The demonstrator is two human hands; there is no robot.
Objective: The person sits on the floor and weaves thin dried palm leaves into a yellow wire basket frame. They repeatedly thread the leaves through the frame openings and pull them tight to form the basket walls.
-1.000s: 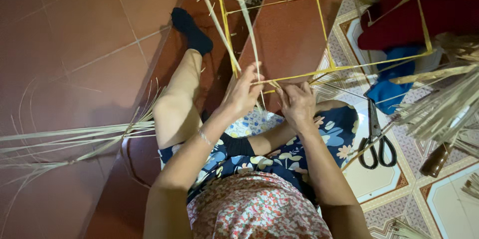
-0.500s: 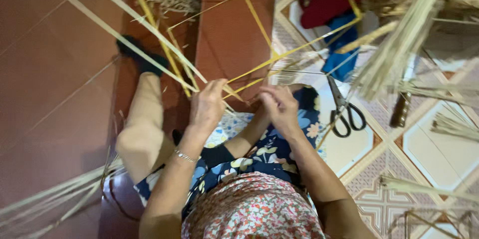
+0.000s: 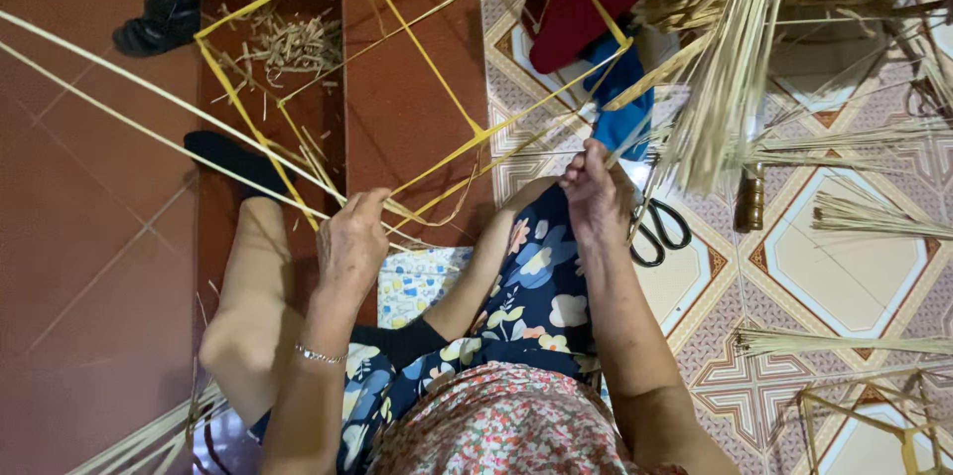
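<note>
The yellow frame (image 3: 417, 58) lay on the floor before the knees — its near corner pinched by the left hand (image 3: 349, 242), the right hand (image 3: 594, 192) closed on another strip (scissors (image 3: 657, 227) just beside).

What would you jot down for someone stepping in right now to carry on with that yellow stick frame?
Left hand: closed on pale flat strips where they meet the near corner of the yellow stick frame.
Right hand: pinching the frame's right-hand rail, next to a bundle of pale straw strips.
Nearby: black-handled scissors on the patterned tiles beside the right hand; trimmed offcuts on the red floor inside the frame.
Done: the frame's sticks are joined into an open box shape.
Left: its sides are bare; no weaving shows yet.
</note>
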